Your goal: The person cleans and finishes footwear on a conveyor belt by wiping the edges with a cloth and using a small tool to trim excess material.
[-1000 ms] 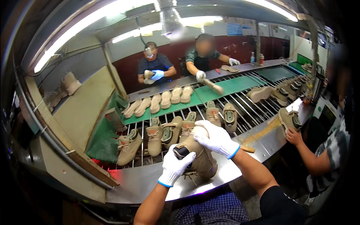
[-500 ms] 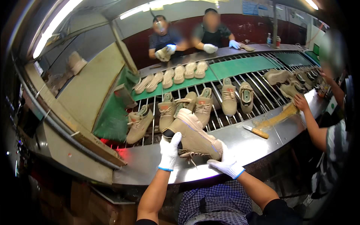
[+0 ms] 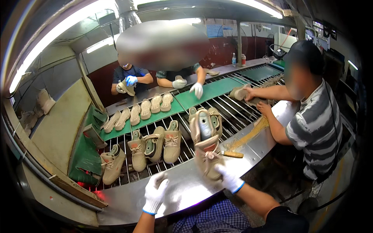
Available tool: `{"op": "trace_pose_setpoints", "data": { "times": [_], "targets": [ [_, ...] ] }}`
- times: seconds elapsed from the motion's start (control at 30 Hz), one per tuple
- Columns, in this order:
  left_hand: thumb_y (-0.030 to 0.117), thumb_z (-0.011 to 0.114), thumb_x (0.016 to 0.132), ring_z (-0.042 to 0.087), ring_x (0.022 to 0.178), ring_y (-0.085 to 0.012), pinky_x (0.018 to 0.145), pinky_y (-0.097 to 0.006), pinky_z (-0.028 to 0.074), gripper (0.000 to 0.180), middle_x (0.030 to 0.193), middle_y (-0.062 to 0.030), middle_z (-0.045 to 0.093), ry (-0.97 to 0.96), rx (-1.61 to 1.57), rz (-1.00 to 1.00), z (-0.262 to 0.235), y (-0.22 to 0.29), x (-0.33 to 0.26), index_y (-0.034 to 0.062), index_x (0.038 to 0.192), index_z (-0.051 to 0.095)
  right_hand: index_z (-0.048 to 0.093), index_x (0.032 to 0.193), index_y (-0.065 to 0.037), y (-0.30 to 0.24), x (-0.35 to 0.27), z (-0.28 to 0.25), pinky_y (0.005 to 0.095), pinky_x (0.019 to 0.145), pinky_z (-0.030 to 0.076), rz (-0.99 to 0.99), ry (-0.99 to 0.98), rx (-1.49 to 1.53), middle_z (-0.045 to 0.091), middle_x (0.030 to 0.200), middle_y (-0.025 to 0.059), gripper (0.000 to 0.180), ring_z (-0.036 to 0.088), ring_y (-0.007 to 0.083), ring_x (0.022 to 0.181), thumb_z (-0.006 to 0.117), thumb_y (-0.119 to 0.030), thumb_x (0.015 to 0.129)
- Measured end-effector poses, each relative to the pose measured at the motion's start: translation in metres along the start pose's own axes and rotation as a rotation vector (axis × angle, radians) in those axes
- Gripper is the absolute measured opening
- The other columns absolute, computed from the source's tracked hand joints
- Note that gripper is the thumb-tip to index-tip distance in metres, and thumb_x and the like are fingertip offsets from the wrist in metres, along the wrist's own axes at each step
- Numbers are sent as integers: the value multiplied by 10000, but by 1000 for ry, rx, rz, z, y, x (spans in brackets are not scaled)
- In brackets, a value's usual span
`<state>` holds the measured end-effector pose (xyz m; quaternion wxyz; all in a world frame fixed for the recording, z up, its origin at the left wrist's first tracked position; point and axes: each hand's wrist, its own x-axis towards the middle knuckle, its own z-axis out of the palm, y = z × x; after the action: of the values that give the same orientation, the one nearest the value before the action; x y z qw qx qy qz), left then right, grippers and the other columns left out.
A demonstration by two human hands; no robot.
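- The steel bench (image 3: 186, 190) curves under both hands; its bare shiny top lies between them, and beyond them it gives way to a conveyor of metal rods (image 3: 225, 108)
- A green mat (image 3: 217, 91) runs along the far side of the rods, well beyond the hands; a row of pale soles (image 3: 145, 110) lies on it
- A person in a striped shirt (image 3: 314, 128) stands to the right of the right hand, both arms reaching onto the rods; two more people work across the conveyor, one in blue gloves, one in white
- The tan boot (image 3: 206, 143) is held up in front of the right hand, its opening turned toward the camera, its toe end down by the glove
- Three tan boots (image 3: 155, 145) stand on the rods just beyond the left hand; a fourth (image 3: 112, 163) sits farther left
- The right hand (image 3: 229, 178), in a white glove, is closed around the lower end of the tan boot
- The left hand (image 3: 155, 192), in a white glove, rests on the bench with fingers loosely spread, holding nothing
- A wooden-handled tool (image 3: 232, 154) lies on the bench just beyond the right hand
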<state>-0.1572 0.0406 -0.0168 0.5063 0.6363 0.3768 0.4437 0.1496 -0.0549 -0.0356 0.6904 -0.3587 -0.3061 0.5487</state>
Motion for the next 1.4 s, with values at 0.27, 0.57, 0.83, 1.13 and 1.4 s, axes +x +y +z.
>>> {"op": "trace_pose_setpoints", "data": {
  "times": [0.27, 0.57, 0.83, 1.13, 1.4],
  "targets": [
    [122, 771, 938, 761, 1011, -239, 937, -356, 606, 355, 1122, -170, 768, 468, 311, -37, -78, -90, -78, -54, 1233, 680, 582, 1349, 55, -127, 109, -128, 370, 960, 565, -258, 582, -764, 701, 1242, 150, 599, 697, 228, 1072, 821, -277, 913],
    [155, 783, 934, 783, 983, -242, 900, -357, 624, 329, 1093, -157, 787, 458, 365, -57, -72, -78, -78, -23, 1204, 719, 657, 1324, -55, -23, 127, -193, 408, 986, 570, -341, 559, -1331, 737, 1228, 176, 419, 726, 287, 1105, 744, -164, 929],
    [202, 782, 946, 776, 1005, -248, 898, -359, 618, 334, 1107, -156, 782, 447, 381, -66, -78, -71, -75, -9, 1200, 727, 677, 1265, 1, -4, 130, -196, 355, 947, 568, -443, 562, -1145, 732, 1188, 131, 341, 708, 223, 1023, 731, -97, 943],
    [266, 756, 970, 760, 1069, -286, 964, -391, 594, 384, 1136, -180, 778, 388, 414, -88, -80, -93, -10, -5, 1238, 709, 628, 1356, 4, -9, 118, -188, 332, 1051, 514, -418, 534, -815, 691, 1250, 97, 360, 649, 193, 1147, 653, -31, 998],
    [305, 725, 992, 761, 1041, -303, 930, -403, 589, 363, 1135, -172, 782, 478, 399, -54, -99, -133, 79, 30, 1228, 717, 616, 1381, 23, -31, 132, 0, 366, 1000, 580, -717, 39, -1273, 712, 1245, 165, 498, 728, 254, 1100, 740, -4, 899]
  ]
}}
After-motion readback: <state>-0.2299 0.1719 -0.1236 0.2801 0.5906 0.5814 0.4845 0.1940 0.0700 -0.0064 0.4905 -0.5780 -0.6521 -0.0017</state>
